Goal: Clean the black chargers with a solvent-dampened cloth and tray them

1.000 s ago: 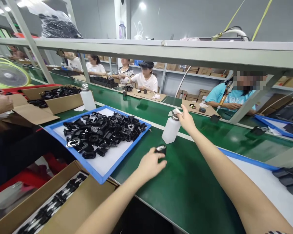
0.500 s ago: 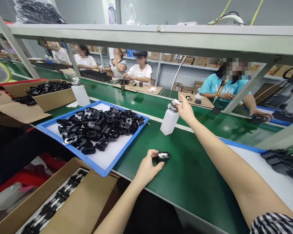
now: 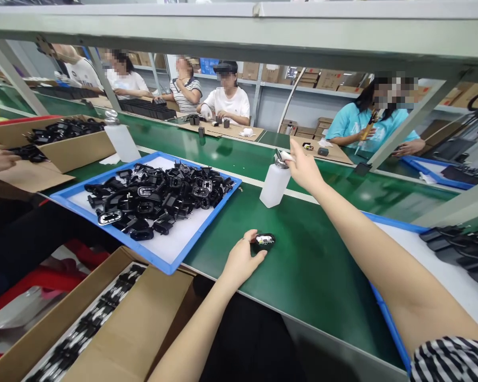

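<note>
My left hand point(image 3: 241, 260) grips a black oval plug housing point(image 3: 265, 241) between thumb and fingers, low over the green work surface. Its open side faces up and shows white and yellowish parts inside. My right hand point(image 3: 306, 170) pinches a small white cloth point(image 3: 288, 156) against the metal top of a white dispenser bottle point(image 3: 274, 187), its index finger raised. The bottle stands upright beyond the housing. To the left, a blue-rimmed tray point(image 3: 201, 232) carries a heap of black plug housings point(image 3: 171, 196).
A second dispenser bottle point(image 3: 121, 142) and a cardboard box point(image 3: 79, 151) of black parts stand at the far left. An open carton point(image 3: 143, 313) sits below the tray. Another blue-rimmed tray point(image 3: 390, 318) lies right. A shelf beam point(image 3: 239, 45) crosses overhead; co-workers sit opposite.
My view has tipped downward slightly. Both hands keep their places at the housing and bottle top. The co-worker in blue has raised a yellow tool and drawn the other hand back.
</note>
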